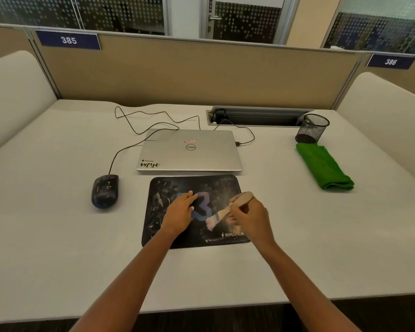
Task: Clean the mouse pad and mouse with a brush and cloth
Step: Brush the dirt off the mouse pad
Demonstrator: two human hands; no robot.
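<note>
The mouse pad (197, 185), near the front edge of the table (58, 248), is pinned by the flat, straight-fingered left hand (179, 213) while the right hand (250, 213) grips the brush (222, 212), bristles seemingly touching the pad: best sweep short, light strokes toward one edge, away from the mouse (105, 190).

Single head-worn wide-angle view, looking forward and down across the desk (58, 236) from its near edge. The mouse pad (216, 185) lies close, just below frame centre; the partition (201, 75) closes the far side at 12 o'clock.
</note>
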